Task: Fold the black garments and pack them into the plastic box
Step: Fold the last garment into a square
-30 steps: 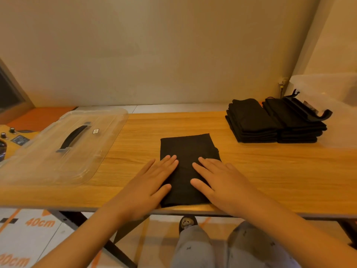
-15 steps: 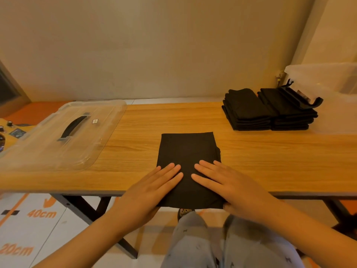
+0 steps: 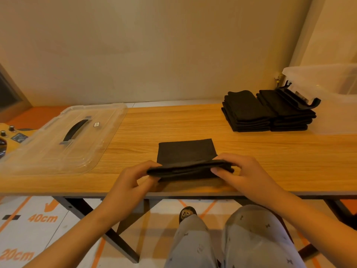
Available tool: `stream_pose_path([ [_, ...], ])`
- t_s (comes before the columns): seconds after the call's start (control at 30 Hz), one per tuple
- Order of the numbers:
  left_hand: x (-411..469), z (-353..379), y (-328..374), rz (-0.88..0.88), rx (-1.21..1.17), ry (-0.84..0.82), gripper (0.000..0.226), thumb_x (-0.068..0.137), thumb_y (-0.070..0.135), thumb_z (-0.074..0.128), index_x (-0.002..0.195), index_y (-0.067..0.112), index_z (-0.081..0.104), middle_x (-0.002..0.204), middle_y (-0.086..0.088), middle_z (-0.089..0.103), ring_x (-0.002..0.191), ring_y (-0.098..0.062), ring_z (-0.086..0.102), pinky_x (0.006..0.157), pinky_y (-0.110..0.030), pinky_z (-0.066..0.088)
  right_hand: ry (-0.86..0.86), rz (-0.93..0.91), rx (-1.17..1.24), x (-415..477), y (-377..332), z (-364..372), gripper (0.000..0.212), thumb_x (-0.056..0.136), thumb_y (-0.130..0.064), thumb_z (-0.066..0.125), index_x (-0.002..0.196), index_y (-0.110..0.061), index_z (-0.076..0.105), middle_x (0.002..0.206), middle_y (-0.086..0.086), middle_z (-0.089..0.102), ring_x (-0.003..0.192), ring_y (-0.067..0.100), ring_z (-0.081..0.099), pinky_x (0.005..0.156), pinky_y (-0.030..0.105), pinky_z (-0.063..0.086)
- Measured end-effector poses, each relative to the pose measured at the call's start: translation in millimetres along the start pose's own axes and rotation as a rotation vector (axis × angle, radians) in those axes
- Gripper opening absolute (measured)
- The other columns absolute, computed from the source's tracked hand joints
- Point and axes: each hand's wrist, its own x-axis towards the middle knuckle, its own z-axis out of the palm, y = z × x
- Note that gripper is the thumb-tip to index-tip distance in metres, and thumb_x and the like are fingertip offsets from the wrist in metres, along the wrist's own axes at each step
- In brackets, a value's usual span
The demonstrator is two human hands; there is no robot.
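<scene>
Table (image 3: 173,122): all the work sits on this wooden top. Folding looks well advanced, while packing, as far as I can judge, is not yet begun.
Plastic box (image 3: 336,105): it stands open at the far right end, just beside the right stack. No black shows through its cloudy wall, so it probably holds nothing yet.
Lid (image 3: 58,144): the clear lid lies flat on the left end with its dark handle up, well apart from the box. It must cross the table at the end.
Folded stacks (image 3: 249,113): two neat piles of black garments stand side by side, touching, near the box. These are done and waiting to go in.
Garment in hand (image 3: 186,150): it lies at the near middle of the table. Its far half is flat and its near edge is raised off the wood in a thick fold. One more fold seems due.
Left hand (image 3: 133,176): thumb and fingers pinch the left end of the raised edge.
Right hand (image 3: 247,171): it pinches the right end likewise.
Black hooked piece (image 3: 298,101): it rests on the right stack against the box wall. Whether it belongs to the box I cannot tell, but it likely has to move before that pile lifts.
Knobbed device (image 3: 11,132): this orange item sits at the far left, out of the way.
</scene>
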Motion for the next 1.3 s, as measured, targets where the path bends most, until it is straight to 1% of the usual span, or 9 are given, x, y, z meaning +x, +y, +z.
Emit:
stream_pose_path([
  [0.1, 9.1, -2.0, 7.4, -0.008, -0.104, 0.051, 0.018, 0.086, 0.041, 0.056, 0.095, 0.036, 0.07, 0.093, 0.004, 0.071, 0.093, -0.009, 0.065, 0.08, -0.016, 0.049, 0.029, 0.044, 0.15, 9.3, -8.9, -7.1, 0.01, 0.089, -0.021, 0.062, 0.094, -0.026, 0.07, 0.087, -0.013, 0.067, 0.086, 0.002, 0.061, 0.074, 0.017, 0.047],
  [0.2, 24.9, -10.3, 21.8, -0.01, -0.181, 0.105, 0.017, 0.086, 0.041, 0.059, 0.097, 0.042, 0.072, 0.095, 0.0, 0.071, 0.089, -0.014, 0.065, 0.077, -0.021, 0.052, 0.046, 0.072, 0.221, 24.5, -23.9, -19.3, 0.018, 0.085, -0.035, 0.061, 0.094, -0.024, 0.071, 0.087, 0.0, 0.069, 0.082, 0.01, 0.064, 0.071, 0.027, 0.051],
  [0.4, 73.5, -35.8, 61.3, -0.036, -0.283, 0.255, 0.023, 0.091, 0.03, 0.049, 0.094, 0.017, 0.068, 0.086, 0.002, 0.073, 0.083, -0.011, 0.069, 0.066, -0.019, 0.054, 0.161, 0.035, 0.405, 71.3, -62.6, -56.5, 0.007, 0.088, -0.024, 0.062, 0.089, -0.024, 0.069, 0.083, -0.012, 0.072, 0.079, 0.0, 0.068, 0.063, 0.012, 0.051],
  [0.6, 129.8, -38.1, 30.8, -0.335, -0.333, 0.201, 0.033, 0.098, 0.034, 0.049, 0.106, 0.006, 0.065, 0.086, -0.002, 0.073, 0.08, -0.015, 0.07, 0.068, -0.026, 0.052, 0.328, 0.153, 0.392, 124.1, -35.0, -45.6, 0.016, 0.09, -0.028, 0.064, 0.1, -0.017, 0.07, 0.089, -0.001, 0.073, 0.083, 0.013, 0.07, 0.071, 0.026, 0.057],
  [0.73, 138.2, -13.7, -26.1, -0.567, -0.104, 0.188, 0.036, 0.099, 0.031, 0.05, 0.129, 0.01, 0.05, 0.129, -0.011, 0.058, 0.104, -0.021, 0.062, 0.082, -0.031, 0.052, 0.273, 0.459, 0.096, 141.8, 26.2, -8.9, 0.041, 0.093, -0.033, 0.06, 0.128, -0.012, 0.054, 0.12, 0.004, 0.061, 0.113, 0.022, 0.057, 0.082, 0.031, 0.049],
  [0.87, 108.7, -1.1, -26.6, -0.326, 0.3, 0.208, 0.057, 0.098, 0.033, 0.05, 0.148, 0.022, 0.028, 0.151, 0.004, 0.035, 0.138, -0.014, 0.033, 0.108, -0.028, 0.029, 0.258, 0.324, -0.252, 119.9, 34.6, 1.5, 0.047, 0.097, -0.032, 0.051, 0.141, -0.021, 0.041, 0.144, -0.003, 0.045, 0.132, 0.016, 0.041, 0.104, 0.03, 0.035],
  [1.0, 61.5, 23.1, -11.8, -0.131, 0.445, -0.068, 0.063, 0.095, 0.053, 0.039, 0.15, 0.034, 0.018, 0.155, 0.017, 0.021, 0.142, 0.002, 0.015, 0.115, -0.021, 0.016, -0.073, 0.008, -0.422, 77.0, 11.8, 18.6, 0.049, 0.099, -0.04, 0.043, 0.147, -0.033, 0.031, 0.154, -0.017, 0.025, 0.142, -0.001, 0.014, 0.117, 0.023, 0.01],
  [1.17, 36.9, 35.4, -15.2, -0.102, 0.722, -0.318, 0.077, 0.086, 0.07, 0.015, 0.151, 0.035, -0.005, 0.154, 0.023, -0.016, 0.139, 0.009, -0.021, 0.118, -0.023, -0.01, -0.308, -0.031, -0.617, 46.7, 14.5, 31.6, 0.064, 0.094, -0.059, 0.022, 0.152, -0.035, 0.009, 0.158, -0.018, 0.0, 0.14, -0.006, -0.012, 0.11, 0.02, -0.014],
  [1.3, 31.6, 33.3, -13.6, -0.015, 0.762, -0.328, 0.077, 0.088, 0.07, 0.024, 0.15, 0.037, -0.005, 0.154, 0.023, -0.017, 0.138, 0.01, -0.023, 0.113, -0.018, -0.016, -0.335, 0.008, -0.631, 26.1, 13.6, 19.3, 0.083, 0.076, -0.075, 0.016, 0.15, -0.04, 0.002, 0.151, -0.026, -0.013, 0.138, -0.008, -0.019, 0.107, 0.015, -0.019],
])
